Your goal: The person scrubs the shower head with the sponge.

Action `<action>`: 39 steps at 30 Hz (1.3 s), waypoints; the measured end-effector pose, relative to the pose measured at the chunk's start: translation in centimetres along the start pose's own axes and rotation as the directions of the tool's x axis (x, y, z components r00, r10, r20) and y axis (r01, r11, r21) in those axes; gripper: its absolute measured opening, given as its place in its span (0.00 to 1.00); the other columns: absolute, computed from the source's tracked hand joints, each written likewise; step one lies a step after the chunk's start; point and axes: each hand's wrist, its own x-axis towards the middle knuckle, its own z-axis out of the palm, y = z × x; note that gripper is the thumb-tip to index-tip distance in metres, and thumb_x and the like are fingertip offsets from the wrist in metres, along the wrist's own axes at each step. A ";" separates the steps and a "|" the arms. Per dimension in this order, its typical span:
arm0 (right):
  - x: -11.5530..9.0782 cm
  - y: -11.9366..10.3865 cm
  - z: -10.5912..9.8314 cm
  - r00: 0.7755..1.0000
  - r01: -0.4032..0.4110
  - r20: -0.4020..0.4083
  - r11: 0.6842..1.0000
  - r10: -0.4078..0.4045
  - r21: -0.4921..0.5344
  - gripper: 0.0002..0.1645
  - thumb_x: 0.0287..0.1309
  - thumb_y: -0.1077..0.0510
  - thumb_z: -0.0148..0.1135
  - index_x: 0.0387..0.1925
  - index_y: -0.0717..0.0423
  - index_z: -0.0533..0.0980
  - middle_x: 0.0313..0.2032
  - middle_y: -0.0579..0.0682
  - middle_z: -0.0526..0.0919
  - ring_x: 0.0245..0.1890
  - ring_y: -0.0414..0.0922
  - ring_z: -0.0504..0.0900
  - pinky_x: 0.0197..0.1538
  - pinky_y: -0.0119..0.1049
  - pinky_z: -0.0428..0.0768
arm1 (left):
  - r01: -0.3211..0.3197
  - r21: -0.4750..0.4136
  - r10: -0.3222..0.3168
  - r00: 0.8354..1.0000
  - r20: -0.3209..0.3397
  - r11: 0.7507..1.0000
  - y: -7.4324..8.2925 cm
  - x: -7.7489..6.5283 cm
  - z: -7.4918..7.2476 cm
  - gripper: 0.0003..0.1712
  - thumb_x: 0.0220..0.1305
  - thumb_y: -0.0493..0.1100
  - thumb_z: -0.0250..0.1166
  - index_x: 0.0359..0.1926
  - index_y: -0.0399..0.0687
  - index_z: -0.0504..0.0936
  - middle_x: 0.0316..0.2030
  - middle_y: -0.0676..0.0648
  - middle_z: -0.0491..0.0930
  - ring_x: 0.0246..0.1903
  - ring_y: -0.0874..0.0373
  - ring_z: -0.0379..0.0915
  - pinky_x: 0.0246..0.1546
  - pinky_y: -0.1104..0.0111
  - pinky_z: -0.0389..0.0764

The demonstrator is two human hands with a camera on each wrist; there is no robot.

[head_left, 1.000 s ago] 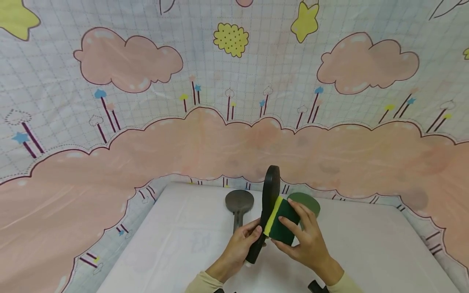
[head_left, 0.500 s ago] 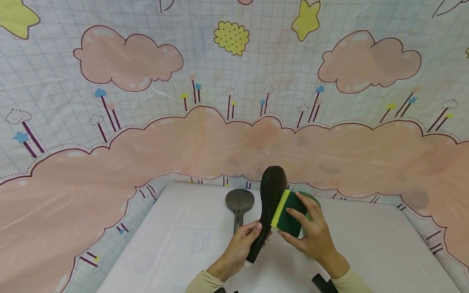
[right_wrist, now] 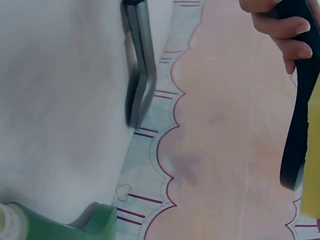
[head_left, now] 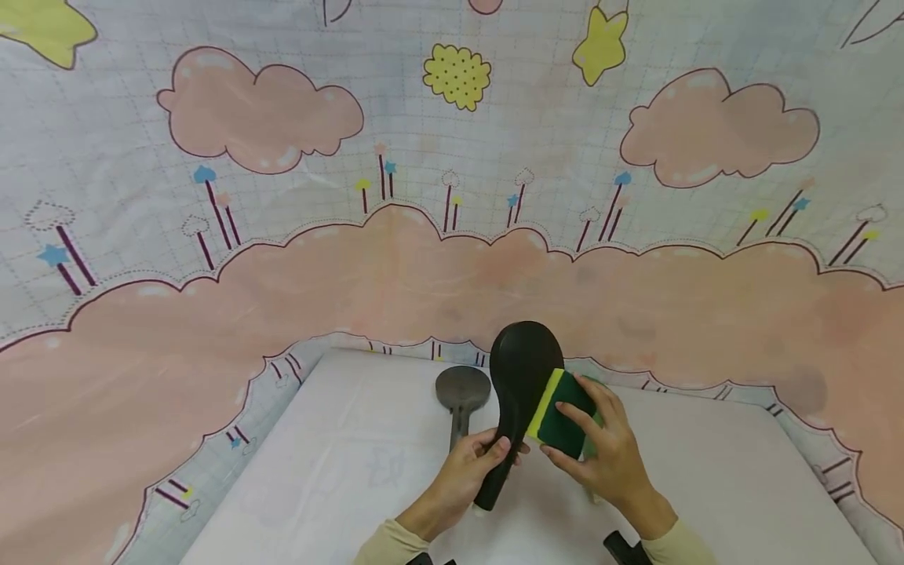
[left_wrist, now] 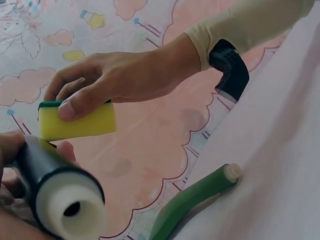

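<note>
A black handheld shower head (head_left: 524,365) is gripped round its handle by my left hand (head_left: 462,472). It stands tilted, its broad smooth side towards the head camera. In the left wrist view, the handle's white hollow end (left_wrist: 72,207) faces the camera. My right hand (head_left: 613,459) pinches a yellow and green sponge (head_left: 567,420) between thumb and fingers, green side towards the palm. The sponge's yellow side is at the right edge of the shower head in the head view; the exact contact is hidden.
A grey shower head (head_left: 462,388) lies on the white table (head_left: 318,471), left of the black one. Behind my right hand lies a green shower head (left_wrist: 195,200), mostly hidden in the head view. A cloud-patterned cloth (head_left: 395,282) hangs behind and around the table.
The black shower head has turned in my left hand from edge-on to showing its broad side. The sponge in my right hand has shifted slightly right and up.
</note>
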 end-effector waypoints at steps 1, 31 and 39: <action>0.0 -0.1 0.1 1.000 -0.004 -0.004 1.000 0.004 0.004 0.36 0.57 0.27 0.58 0.48 0.52 0.82 0.62 0.64 0.74 0.60 0.58 0.70 0.71 0.22 0.57 | -0.004 0.001 0.004 1.000 0.004 1.000 0.0 0.0 -0.1 0.30 0.71 0.56 0.55 0.61 0.37 0.75 0.49 0.43 0.83 0.46 0.58 0.76 0.51 0.66 0.72; 0.4 -1.6 0.5 0.998 0.048 -0.050 0.999 -0.048 0.011 0.34 0.57 0.29 0.60 0.47 0.53 0.82 0.61 0.67 0.74 0.59 0.59 0.70 0.71 0.25 0.58 | -0.024 -0.060 0.016 0.989 -0.144 0.998 0.6 0.2 0.8 0.33 0.71 0.55 0.55 0.67 0.39 0.70 0.50 0.45 0.81 0.44 0.61 0.75 0.47 0.70 0.75; 0.1 -1.8 0.4 0.999 0.024 -0.027 1.000 -0.025 -0.019 0.34 0.58 0.28 0.58 0.48 0.50 0.82 0.62 0.65 0.74 0.59 0.58 0.70 0.71 0.24 0.56 | 0.001 -0.094 -0.014 0.991 -0.135 0.996 0.8 0.0 0.8 0.31 0.71 0.55 0.56 0.65 0.37 0.72 0.42 0.50 0.80 0.41 0.61 0.73 0.44 0.69 0.75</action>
